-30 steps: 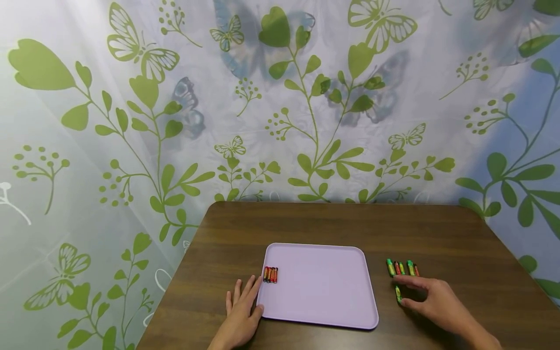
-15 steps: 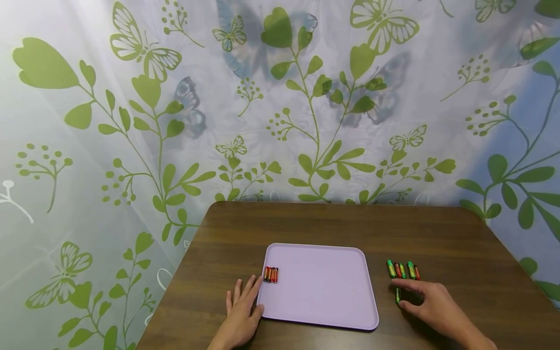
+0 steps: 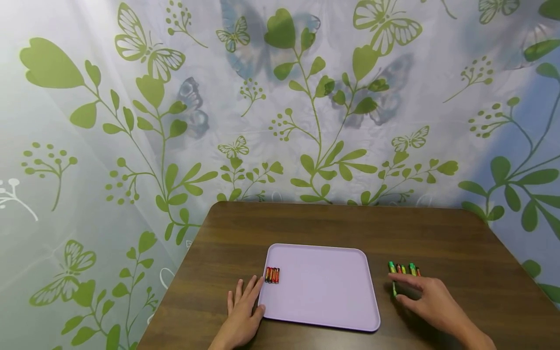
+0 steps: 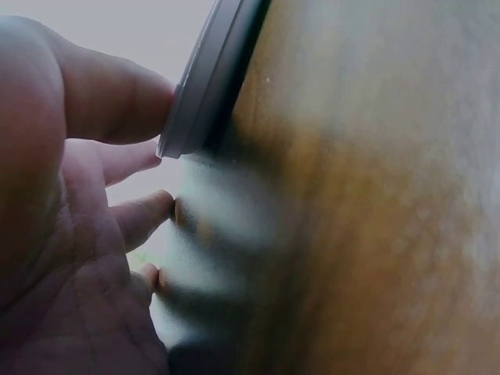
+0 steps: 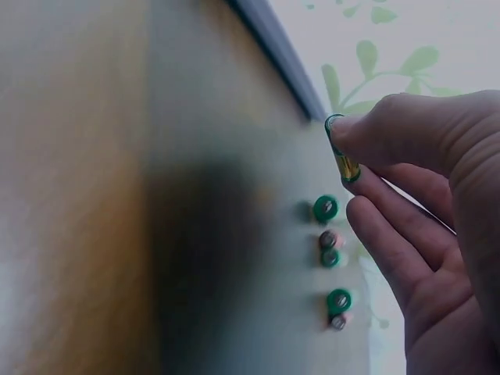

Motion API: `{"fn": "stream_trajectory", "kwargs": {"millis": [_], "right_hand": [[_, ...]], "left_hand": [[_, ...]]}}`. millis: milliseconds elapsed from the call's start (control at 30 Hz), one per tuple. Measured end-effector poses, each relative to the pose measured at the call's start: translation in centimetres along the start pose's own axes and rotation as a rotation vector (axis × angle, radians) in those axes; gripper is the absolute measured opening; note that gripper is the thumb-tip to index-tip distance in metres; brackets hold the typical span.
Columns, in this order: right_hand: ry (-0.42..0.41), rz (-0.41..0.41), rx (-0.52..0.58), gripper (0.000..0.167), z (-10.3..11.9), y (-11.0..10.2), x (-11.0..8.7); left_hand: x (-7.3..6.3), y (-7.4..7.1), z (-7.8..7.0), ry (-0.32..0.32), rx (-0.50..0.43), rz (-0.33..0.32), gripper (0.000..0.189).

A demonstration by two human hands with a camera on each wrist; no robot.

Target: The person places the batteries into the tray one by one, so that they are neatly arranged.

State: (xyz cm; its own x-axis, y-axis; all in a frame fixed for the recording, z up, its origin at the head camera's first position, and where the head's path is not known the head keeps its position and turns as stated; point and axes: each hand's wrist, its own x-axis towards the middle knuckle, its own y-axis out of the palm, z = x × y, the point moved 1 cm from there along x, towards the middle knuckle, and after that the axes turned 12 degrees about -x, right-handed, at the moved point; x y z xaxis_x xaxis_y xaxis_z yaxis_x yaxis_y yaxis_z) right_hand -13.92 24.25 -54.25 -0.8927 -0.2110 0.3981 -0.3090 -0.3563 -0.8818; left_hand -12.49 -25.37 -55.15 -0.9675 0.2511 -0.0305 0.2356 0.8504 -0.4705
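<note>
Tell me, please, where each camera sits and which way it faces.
Head: worn on the head, facing forward and down at the tray; left hand and right hand show.
Left wrist: on that wrist, facing the tray's edge and table; left hand shows.
Right wrist: on that wrist, facing the pinched battery; right hand shows.
Shared: head and right wrist both show the battery.

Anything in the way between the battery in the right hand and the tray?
Nothing visible blocks it: only bare table separates the battery in the right hand from the tray, whose raised rim probably just needs clearing.
</note>
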Motion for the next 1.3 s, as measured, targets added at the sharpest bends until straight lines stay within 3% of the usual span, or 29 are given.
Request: {"fn": "stream_trajectory", "kwargs": {"millis": [267, 600, 833, 1300], "right_hand": [[-0.083, -0.074, 0.045, 0.054, 1.6, 0.2, 1.8], [-0.08, -0.001, 0.176, 0.049, 5.2, 1.4, 4.6], [-0.172, -0.014, 0.254, 0.047, 7.9, 2.7, 6.7], [-0.248, 0.051, 0.365, 0.046, 13.6, 6.0, 10.4]], "left_hand": [[0.0, 0.1, -0.1, 0.003, 0.0, -0.004, 0.069], [0.1, 0.0, -0.3, -0.013, 0.0, 0.002, 0.069], [0.1, -0.1, -0.2, -0.018, 0.003, 0.009, 0.07], [0.2, -0.1, -0.2, -0.015, -0.003, 0.011, 0.07]]}}
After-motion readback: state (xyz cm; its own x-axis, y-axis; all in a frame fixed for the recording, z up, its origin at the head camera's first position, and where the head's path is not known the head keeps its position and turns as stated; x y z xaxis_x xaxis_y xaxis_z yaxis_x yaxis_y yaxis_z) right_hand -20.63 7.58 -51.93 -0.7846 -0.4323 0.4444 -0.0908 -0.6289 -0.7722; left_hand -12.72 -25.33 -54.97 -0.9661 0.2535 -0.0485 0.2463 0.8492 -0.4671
